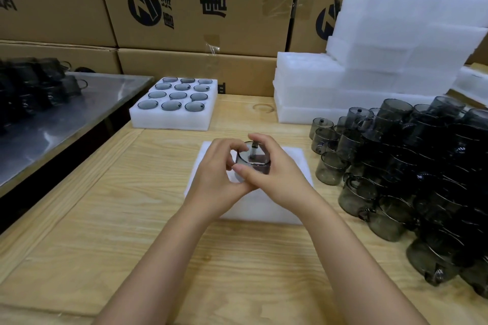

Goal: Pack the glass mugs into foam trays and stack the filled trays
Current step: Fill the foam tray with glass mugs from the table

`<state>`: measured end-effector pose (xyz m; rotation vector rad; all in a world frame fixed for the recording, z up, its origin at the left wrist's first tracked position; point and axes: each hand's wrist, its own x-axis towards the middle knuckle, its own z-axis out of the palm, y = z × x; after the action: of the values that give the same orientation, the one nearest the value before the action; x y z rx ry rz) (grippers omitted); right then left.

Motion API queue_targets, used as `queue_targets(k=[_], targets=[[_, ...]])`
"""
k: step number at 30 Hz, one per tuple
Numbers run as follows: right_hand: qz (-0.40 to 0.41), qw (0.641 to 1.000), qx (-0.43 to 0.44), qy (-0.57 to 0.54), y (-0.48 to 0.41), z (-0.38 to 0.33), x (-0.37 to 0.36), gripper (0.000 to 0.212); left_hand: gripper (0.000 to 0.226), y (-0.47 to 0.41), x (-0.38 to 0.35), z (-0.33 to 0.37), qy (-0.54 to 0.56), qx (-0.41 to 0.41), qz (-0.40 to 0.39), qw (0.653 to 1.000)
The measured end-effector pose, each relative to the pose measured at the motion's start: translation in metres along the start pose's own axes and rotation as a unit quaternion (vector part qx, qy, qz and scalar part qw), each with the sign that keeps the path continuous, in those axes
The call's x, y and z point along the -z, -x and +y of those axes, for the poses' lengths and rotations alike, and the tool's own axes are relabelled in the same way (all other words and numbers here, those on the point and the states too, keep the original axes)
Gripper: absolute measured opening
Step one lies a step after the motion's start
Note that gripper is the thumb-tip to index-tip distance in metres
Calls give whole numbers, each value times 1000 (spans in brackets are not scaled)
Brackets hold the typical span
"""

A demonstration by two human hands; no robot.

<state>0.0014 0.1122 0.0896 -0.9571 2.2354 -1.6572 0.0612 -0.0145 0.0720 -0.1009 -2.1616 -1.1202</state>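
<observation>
Cupping one smoky grey glass mug (252, 157) between left hand (219, 177) and right hand (274, 174) (both curled closed around it) above the white foam tray (264, 208), bare wooden tabletop (132, 206) open beside its left edge.

We see glossy smoked-glass mugs (412, 166), matt white foam trays (396, 60), a grained wooden surface (105, 219), a shiny metal table (66, 119) and cardboard boxes (198, 2).

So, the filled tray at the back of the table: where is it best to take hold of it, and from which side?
Grip the filled tray by its two short foam side walls, one of the hands on each, coming from left and right. Mugs fill the top, so only the walls are free.
</observation>
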Motion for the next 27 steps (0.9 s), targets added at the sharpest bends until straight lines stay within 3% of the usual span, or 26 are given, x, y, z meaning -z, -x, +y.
queue_targets(k=[3, 7, 10, 13, 16, 23, 27], targets=[[5, 999, -9, -34, -3, 6, 8, 44, 63, -1, 10, -5, 58, 26, -36, 997], [-73, 996, -4, -53, -7, 6, 28, 48, 65, -2, 17, -13, 19, 47, -110, 993], [-115, 993, -13, -27, -8, 4, 36, 55, 67, -1, 17, -12, 27, 59, -113, 991], [-140, 989, -31, -31, -8, 7, 38, 51, 73, -3, 17, -13, 39, 131, -94, 986], [-154, 987, -31, -26, -10, 8, 39, 48, 69, -2, 13, -16, -49, 150, -106, 982], [-188, 973, -45, 127, -22, -4, 46, 50, 65, -3, 7, -20, -158, 155, -131, 966], [-191, 932, -3, 308, -22, -14, 38, 56, 61, -3, 7, -21, -163, 147, -133, 966]])
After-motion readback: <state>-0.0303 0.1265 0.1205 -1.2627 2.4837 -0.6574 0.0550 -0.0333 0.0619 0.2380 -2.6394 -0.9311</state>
